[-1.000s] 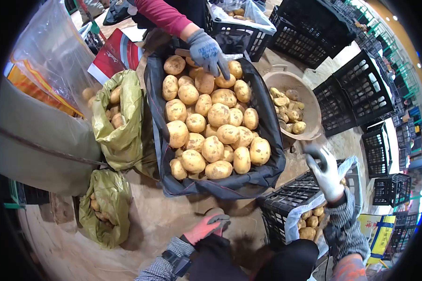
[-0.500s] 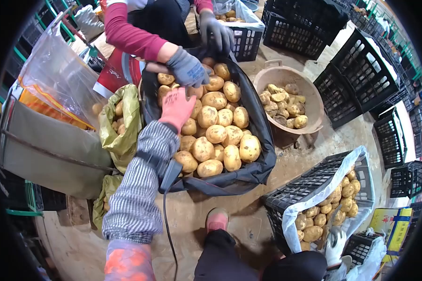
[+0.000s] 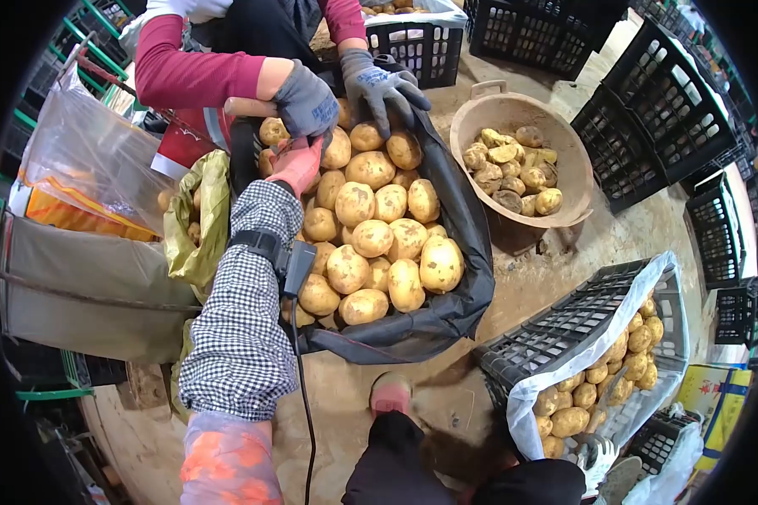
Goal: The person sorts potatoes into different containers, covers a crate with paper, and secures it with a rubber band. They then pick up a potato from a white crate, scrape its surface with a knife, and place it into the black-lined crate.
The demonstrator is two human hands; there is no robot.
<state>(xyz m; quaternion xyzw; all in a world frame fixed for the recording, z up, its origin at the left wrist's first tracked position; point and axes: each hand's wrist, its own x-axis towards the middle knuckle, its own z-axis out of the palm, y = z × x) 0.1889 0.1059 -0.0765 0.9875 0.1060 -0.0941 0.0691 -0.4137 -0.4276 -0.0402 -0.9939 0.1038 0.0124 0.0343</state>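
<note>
On the left, a green sack (image 3: 200, 220) is standing beside the black-lined crate (image 3: 379, 341) of potatoes (image 3: 372, 238). I'm reaching my left hand (image 3: 296, 165) to its far left, touching a co-worker's grey glove (image 3: 306, 99); I can't tell how far the grip is closing or what it's holding. A basin (image 3: 526, 160) is sitting far right. Near right, my right hand (image 3: 598, 465) is resting low beside the lined basket (image 3: 640, 421), its grip unclear.

Dirt-stained tan floor (image 3: 522, 290); black slatted crates (image 3: 535, 46) along upper right; green rails (image 3: 101, 44) upper left, blurred, perhaps racking.
</note>
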